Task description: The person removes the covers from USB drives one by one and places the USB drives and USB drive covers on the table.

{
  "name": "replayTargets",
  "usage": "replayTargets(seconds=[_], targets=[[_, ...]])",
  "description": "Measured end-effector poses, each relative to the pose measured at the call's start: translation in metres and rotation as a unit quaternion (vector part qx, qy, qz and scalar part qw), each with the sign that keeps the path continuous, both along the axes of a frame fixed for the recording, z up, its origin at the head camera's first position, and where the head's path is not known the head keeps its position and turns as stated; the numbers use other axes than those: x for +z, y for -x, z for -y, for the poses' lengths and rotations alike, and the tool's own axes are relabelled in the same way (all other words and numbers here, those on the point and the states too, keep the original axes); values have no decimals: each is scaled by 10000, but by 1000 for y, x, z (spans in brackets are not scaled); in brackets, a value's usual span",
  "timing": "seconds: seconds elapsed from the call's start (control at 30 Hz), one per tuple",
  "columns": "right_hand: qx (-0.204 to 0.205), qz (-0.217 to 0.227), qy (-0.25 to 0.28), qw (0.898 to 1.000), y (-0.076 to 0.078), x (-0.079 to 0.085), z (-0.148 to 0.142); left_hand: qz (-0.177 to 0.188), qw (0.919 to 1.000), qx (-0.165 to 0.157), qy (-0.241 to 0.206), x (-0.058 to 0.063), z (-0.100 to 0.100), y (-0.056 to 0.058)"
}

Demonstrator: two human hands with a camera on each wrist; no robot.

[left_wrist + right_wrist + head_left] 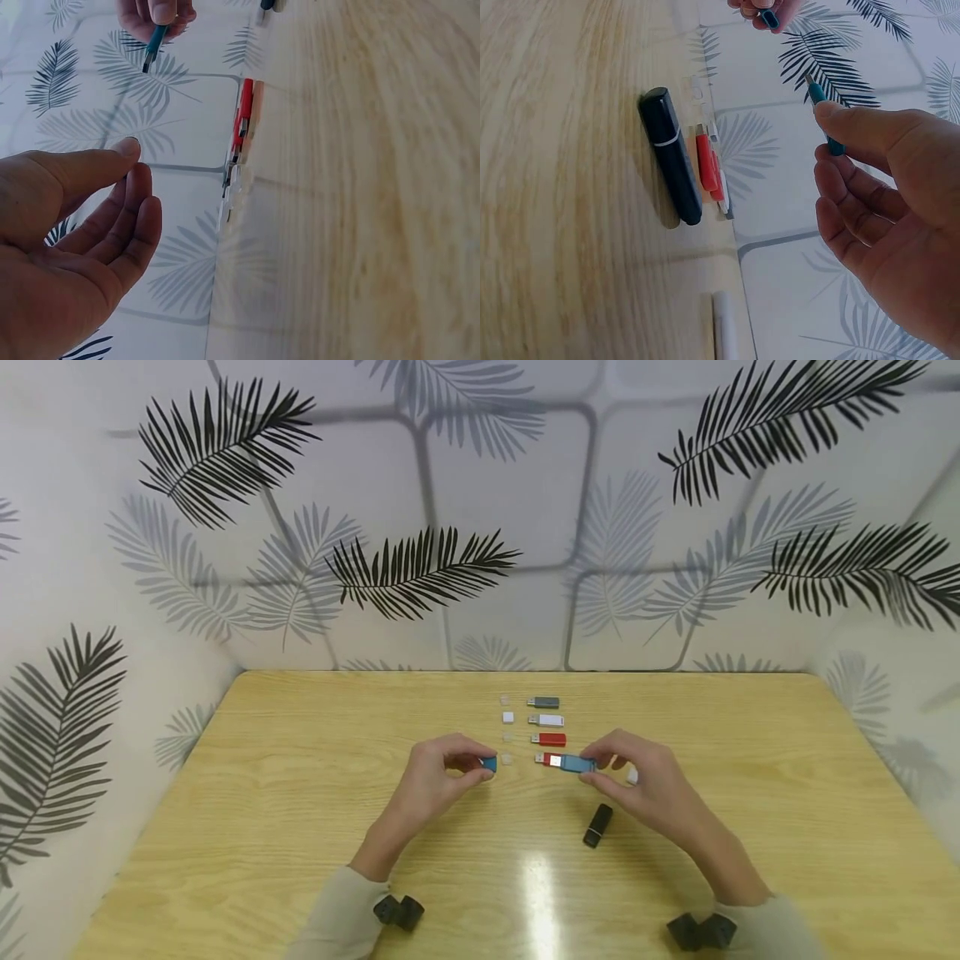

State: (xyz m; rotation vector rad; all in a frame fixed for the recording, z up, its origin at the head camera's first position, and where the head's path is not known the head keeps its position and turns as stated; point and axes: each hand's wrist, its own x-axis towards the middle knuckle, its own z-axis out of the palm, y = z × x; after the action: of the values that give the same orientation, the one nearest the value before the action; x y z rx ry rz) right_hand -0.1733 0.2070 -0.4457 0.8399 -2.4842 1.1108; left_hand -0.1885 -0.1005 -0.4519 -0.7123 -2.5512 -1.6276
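My left hand [433,781] pinches a small blue USB stick cap [490,764] between thumb and fingertips; in the right wrist view the cap's [768,19] hollow end shows. Fingers hide it in the left wrist view. Between thumb and forefinger my right hand [647,777] holds a blue USB stick [577,764], its bare metal plug pointing left toward the cap. Cap and stick are apart, both held above the table. In the head view the stick overlaps one of two red USB sticks [552,740]. A black capped USB stick [597,826] lies nearer me, below the right hand.
Beyond the red sticks lie a white USB stick [550,721] and a grey one [543,702], plugs leftward. A white cap [507,717] and clear caps [506,759] line up left of them. A white object [633,775] sits partly behind my right hand. A patterned wall backs the wooden table [300,827].
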Motion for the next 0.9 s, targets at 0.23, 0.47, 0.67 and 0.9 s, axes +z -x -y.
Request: replayTargets(seconds=[0.23, 0.47, 0.67, 0.9], targets=[[-50, 247, 13, 9997, 4, -12, -1, 214, 9996, 40, 198, -4, -5, 1], [-72, 309, 26, 9995, 7, -19, -2, 462, 9982, 103, 355, -7, -9, 4], [-121, 519, -66, 9986, 8, -22, 1, 412, 9983, 83, 408, -10, -14, 6], [-271, 784, -38, 9965, 7, -26, 6, 501, 9975, 123, 473, -12, -19, 7]])
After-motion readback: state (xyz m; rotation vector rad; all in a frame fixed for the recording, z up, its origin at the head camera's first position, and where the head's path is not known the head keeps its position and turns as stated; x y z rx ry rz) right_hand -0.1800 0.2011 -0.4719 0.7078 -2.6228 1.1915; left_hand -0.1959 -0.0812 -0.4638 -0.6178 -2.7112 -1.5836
